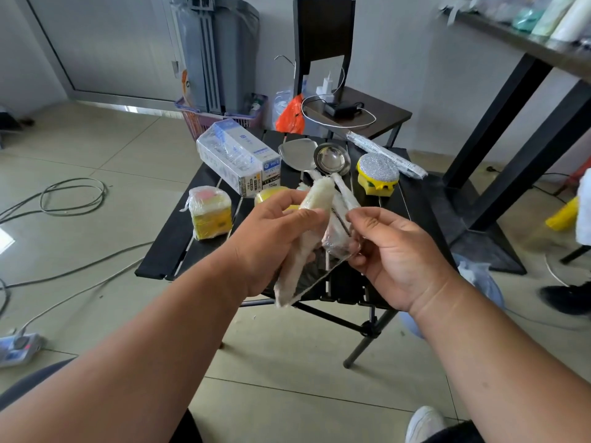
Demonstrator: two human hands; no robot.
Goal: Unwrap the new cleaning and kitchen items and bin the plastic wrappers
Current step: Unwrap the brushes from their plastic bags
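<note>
My left hand [275, 238] grips a white rolled cloth-like item [311, 199] that sticks up past my fingers and hangs below my palm. My right hand [393, 251] pinches the clear plastic wrapper [335, 243] beside it, above the small black table [179, 238]. On the table lie a wrapped steel spatula [295, 155] and ladle [332, 159], a yellow scrubber with a silver top [377, 174], a plastic-wrapped pack of yellow sponges [211, 212] and a wrapped white box [238, 156].
A long wrapped item [387, 155] lies at the table's back right. Behind stand a chair [358, 113] with a charger and cables, an orange bag [289, 116] and a pink basket [204, 119]. Cables [73, 193] cross the floor at left. A black table leg [499, 129] stands at right.
</note>
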